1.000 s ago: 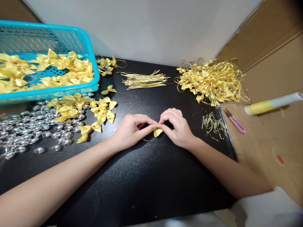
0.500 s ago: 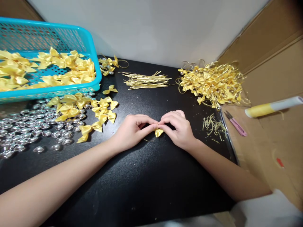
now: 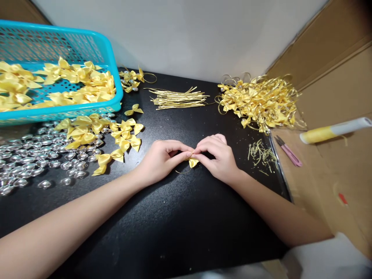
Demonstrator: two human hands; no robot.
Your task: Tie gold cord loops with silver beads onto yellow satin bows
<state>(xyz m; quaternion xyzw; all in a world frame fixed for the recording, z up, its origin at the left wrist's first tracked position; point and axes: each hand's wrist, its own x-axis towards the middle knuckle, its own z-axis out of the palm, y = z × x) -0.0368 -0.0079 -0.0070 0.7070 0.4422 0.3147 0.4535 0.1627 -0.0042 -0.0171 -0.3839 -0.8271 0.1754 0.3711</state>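
My left hand (image 3: 165, 159) and my right hand (image 3: 215, 157) meet fingertip to fingertip over the middle of the black table (image 3: 162, 217). Both are closed in a pinch on a small yellow ribbon bow (image 3: 193, 162), whose lower loop shows below the fingers. A thin gold wire (image 3: 182, 172) curves out from under my left fingertips. The fingers hide the bow's centre. Loose yellow bows (image 3: 126, 135) lie to the left of my left hand, beside a spread of shiny silver beads (image 3: 55, 155).
A blue basket (image 3: 117, 77) of yellow bows stands at the back left. Cut gold ties (image 3: 178, 99) lie at the back. A heap of wired bows (image 3: 261, 100) is at right, near wire scraps (image 3: 260, 155), pink-handled snips (image 3: 289, 152) and a yellow-white roll (image 3: 334, 130).
Both hands hold the same pinch on the bow, with hardly any movement of the fingers. The whole view has shifted very slightly.
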